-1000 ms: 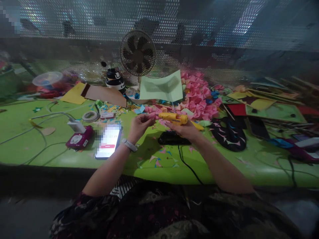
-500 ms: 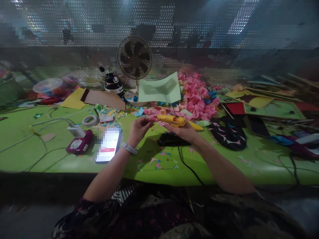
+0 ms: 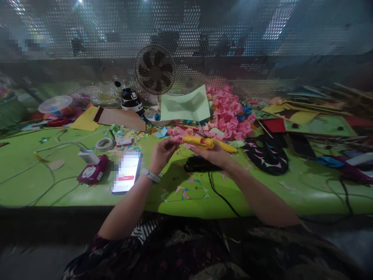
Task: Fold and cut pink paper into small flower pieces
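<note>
My left hand (image 3: 161,153), with a pale watch band on the wrist, pinches a small pink paper piece (image 3: 175,139) between its fingertips. My right hand (image 3: 214,153) is wrapped round a yellow glue gun (image 3: 198,140), whose tip points left at the pink paper. Whether the tip touches the paper is too small to make out. Below the right hand lies a black object (image 3: 198,164) with a black cord. Just behind that hand a yellow curved thing (image 3: 227,147) shows. A heap of folded pink paper pieces (image 3: 227,112) rises beyond both hands.
A lit phone (image 3: 127,173) and a purple case with a white charger (image 3: 92,170) lie left on the green table (image 3: 204,206). A fan (image 3: 155,72) and a pale green sheet (image 3: 185,105) stand behind. Right are a black paper-covered shape (image 3: 266,155) and stacked boards (image 3: 317,107).
The view has shifted slightly. Both hands keep nearly the same pose, with the glue gun and pink paper held close together.
</note>
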`<state>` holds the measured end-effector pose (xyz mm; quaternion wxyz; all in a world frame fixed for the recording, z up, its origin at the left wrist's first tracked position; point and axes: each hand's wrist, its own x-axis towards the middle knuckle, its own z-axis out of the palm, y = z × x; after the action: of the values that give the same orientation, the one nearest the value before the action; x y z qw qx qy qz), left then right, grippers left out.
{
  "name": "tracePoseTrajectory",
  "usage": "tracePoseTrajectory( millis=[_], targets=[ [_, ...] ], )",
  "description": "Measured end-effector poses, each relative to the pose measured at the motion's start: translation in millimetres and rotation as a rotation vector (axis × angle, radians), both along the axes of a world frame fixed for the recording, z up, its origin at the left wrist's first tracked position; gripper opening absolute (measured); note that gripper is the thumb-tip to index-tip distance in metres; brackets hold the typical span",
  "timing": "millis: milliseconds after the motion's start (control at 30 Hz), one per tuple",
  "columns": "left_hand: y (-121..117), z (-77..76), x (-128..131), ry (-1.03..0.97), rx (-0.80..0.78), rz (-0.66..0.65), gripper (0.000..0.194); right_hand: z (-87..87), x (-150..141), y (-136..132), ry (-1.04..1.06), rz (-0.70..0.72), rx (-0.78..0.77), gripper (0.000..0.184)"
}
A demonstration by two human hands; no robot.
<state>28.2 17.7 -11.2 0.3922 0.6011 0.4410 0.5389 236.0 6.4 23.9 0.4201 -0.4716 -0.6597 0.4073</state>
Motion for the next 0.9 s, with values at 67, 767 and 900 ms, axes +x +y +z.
tracePoseTrajectory(
  millis=[67,767,900],
  targets=[
    [0,-0.3,0,0.026,0.007,0.005,0.032,0.8,0,-1,-0.008,0.01,-0.007,0.043],
    [6,-8.3,-2,0.097,0.099,0.051,0.031,-12.9,7,6,-0.135,0.038,0.035,0.044],
    [6,-7.9,-2,0.138,0.105,0.075,0.031,-9.0,4,3,-0.132,0.026,0.052,0.042]
  ],
)
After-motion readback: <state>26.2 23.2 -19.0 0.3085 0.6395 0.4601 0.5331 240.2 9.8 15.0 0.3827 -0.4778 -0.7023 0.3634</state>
